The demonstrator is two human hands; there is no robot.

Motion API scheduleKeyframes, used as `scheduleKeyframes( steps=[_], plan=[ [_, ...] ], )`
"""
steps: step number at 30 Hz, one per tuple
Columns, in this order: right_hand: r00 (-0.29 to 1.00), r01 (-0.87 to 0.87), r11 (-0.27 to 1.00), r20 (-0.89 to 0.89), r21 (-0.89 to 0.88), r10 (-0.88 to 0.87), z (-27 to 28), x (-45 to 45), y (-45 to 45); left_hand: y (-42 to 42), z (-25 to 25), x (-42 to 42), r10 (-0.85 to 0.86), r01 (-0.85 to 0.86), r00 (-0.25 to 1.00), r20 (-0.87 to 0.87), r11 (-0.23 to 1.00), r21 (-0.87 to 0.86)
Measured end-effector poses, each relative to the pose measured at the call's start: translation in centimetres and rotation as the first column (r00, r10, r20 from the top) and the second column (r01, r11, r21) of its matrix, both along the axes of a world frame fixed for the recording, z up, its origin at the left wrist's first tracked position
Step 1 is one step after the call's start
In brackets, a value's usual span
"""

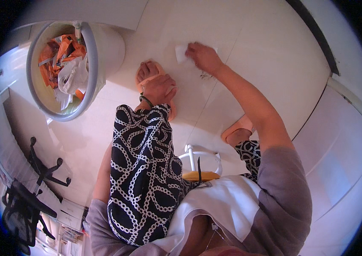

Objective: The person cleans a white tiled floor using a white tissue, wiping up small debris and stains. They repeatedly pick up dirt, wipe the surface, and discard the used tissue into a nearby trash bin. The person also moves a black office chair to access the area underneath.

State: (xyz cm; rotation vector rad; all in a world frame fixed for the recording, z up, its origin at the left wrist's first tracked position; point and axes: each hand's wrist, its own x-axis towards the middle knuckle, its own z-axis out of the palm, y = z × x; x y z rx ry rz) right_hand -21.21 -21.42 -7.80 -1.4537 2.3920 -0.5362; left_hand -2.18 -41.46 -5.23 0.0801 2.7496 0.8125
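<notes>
My right hand (204, 57) is down at the pale tiled floor, its fingers bunched on a white tissue or wipe (181, 55). Part of the sheet is hidden under the hand, which looks slightly blurred. Just below it, a small patch of dark debris (207, 75) lies on the floor near a tile joint. My left hand (159, 88), with a dark bangle at the wrist, hangs beside my sandalled foot (147, 72), in front of the patterned trouser leg. Something small and whitish shows by its thumb; I cannot tell whether the fingers hold it.
A white bin with a grey rim (94, 64) stands at upper left, holding orange wrappers (62, 51) and a white plastic bag (73, 75). Below me is a low stool with a yellow seat (197, 176) and white legs. A black wheeled chair (24, 208) stands at lower left.
</notes>
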Motion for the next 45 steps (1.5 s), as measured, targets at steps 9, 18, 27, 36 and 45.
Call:
scheduleKeyframes(
  steps=[9,18,27,36,45],
  plan=[
    [0.896,0.412,0.905,0.228,-0.103,-0.382,1.9,4.0,10.7,1.7,5.7,-2.0,0.031,-0.012,0.998,0.049,0.939,-0.344],
    [0.542,0.835,0.533,-0.036,0.136,-0.840,-1.3,11.0,16.6,1.2,2.2,-1.3,-0.039,0.022,0.995,-0.093,0.985,-0.174],
    [0.564,0.803,0.594,0.251,0.056,-0.786,-0.8,13.2,6.9,0.4,1.6,-1.0,-0.075,0.058,0.968,-0.238,0.995,-0.077],
    [0.705,0.624,0.776,0.366,0.088,-0.608,1.4,12.0,10.2,0.9,4.3,-1.8,-0.014,-0.009,0.991,-0.135,0.987,-0.163],
    [0.780,0.531,0.816,0.243,0.229,-0.576,2.9,11.0,8.7,0.6,4.0,-1.9,-0.051,0.051,0.999,0.004,0.980,-0.192]
  ],
)
